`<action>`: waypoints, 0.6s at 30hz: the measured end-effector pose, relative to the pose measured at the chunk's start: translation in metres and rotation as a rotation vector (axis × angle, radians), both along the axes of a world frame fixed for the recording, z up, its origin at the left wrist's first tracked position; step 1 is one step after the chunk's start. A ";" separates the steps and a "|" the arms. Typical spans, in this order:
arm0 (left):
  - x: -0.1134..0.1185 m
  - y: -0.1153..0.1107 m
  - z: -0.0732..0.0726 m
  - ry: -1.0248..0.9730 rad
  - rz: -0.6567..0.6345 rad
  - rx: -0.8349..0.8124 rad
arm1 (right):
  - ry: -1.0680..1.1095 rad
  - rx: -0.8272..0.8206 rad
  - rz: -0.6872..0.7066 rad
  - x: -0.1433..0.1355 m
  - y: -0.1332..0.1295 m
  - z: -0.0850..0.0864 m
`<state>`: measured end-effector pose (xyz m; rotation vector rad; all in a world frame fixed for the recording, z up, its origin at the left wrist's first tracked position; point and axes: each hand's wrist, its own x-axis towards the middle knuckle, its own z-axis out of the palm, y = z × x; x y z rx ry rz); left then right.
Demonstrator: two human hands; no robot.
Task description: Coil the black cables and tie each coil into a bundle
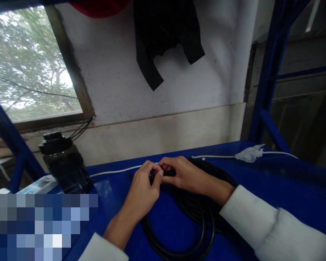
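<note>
A coil of thick black cable (190,208) lies on the blue table (282,203), partly under my right forearm. My left hand (148,186) and my right hand (183,172) meet at the back of the coil, fingertips touching. Both are closed on a black piece of the cable, which shows between the fingers of my right hand. My left thumb presses against it near its end. The fingers cover most of this piece, so its exact shape is hidden.
A dark water bottle (66,163) stands at the left beside a white power strip (39,184). A white cord (114,172) runs along the table's back, with a crumpled whitish wrapping (250,153) around it at right. Blue frame posts (270,72) rise at both sides. Black clothing (165,29) hangs above.
</note>
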<state>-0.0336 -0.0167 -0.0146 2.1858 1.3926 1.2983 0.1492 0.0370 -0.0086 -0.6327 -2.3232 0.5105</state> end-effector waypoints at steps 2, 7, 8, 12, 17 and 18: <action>0.000 0.000 0.000 -0.007 -0.002 -0.002 | -0.005 -0.006 -0.005 0.001 0.000 0.000; -0.001 0.000 -0.001 -0.008 -0.005 -0.005 | -0.008 -0.017 -0.012 0.000 -0.002 0.002; -0.001 0.001 -0.002 -0.006 -0.007 -0.003 | -0.008 -0.023 -0.011 -0.001 -0.004 0.003; -0.004 0.002 -0.005 -0.017 -0.012 0.005 | 0.003 -0.065 -0.006 -0.003 -0.008 0.006; -0.004 0.002 -0.003 -0.039 -0.012 -0.023 | 0.035 -0.109 -0.008 -0.002 -0.008 0.005; -0.004 0.002 -0.002 -0.046 -0.012 -0.029 | 0.040 -0.118 -0.006 -0.002 -0.007 0.004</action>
